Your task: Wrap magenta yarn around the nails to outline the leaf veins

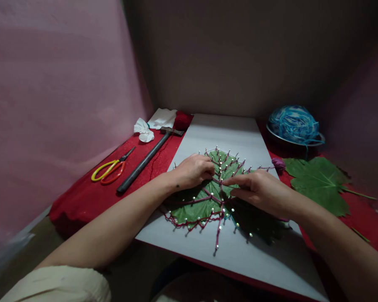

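A green leaf (191, 213) lies on a white board (227, 130), with several nails standing along its edge and veins. Purple yarn (201, 199) runs along the veins between nails, and red yarn (193, 224) zigzags along the lower left edge. My left hand (197, 170) rests over the leaf's left side, its fingers closed; whatever they pinch is hidden. From the right, my right hand (256, 188) reaches over the leaf. Its index finger is stretched out to the yarn at the middle vein, with the thumb apart below it.
Left on the red cloth (78, 205) lie scissors (113, 167), a hammer (145, 161), crumpled white tissue (144, 130) and a red yarn ball (183, 120). To the right are blue yarn (294, 123) in a metal bowl (316, 141), a small purple yarn ball (279, 165) and a loose leaf (321, 180).
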Available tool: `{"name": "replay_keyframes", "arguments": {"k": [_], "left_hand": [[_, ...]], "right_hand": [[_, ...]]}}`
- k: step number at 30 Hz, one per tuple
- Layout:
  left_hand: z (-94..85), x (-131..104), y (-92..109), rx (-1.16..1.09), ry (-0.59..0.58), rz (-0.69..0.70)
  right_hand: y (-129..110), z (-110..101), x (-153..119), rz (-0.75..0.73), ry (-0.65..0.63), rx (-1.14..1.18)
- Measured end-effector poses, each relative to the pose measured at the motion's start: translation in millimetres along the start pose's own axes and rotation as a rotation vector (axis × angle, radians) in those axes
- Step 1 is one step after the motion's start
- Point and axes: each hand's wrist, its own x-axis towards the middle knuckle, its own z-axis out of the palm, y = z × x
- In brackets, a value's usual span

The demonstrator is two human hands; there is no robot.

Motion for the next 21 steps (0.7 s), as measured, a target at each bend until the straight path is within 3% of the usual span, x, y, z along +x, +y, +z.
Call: {"name": "replay_keyframes", "arguments": {"k": [7, 12, 17, 21], "left_hand": [[0.8, -3, 1, -0.008, 0.009, 0.014], [2.7, -5, -1, -0.079, 0.057, 0.017], [-0.3, -9, 1, -0.155, 0.209, -0.032], [-7.0, -13, 1, -0.164, 0.341, -0.154]], "right_hand": [[6, 3, 2, -0.001, 0.103, -0.017], [4, 6, 3, -0.040, 0.068, -0.106], [6, 10, 4, -0.068, 0.066, -0.242], [6, 9, 4, -0.065, 0.054, -0.264]]}}
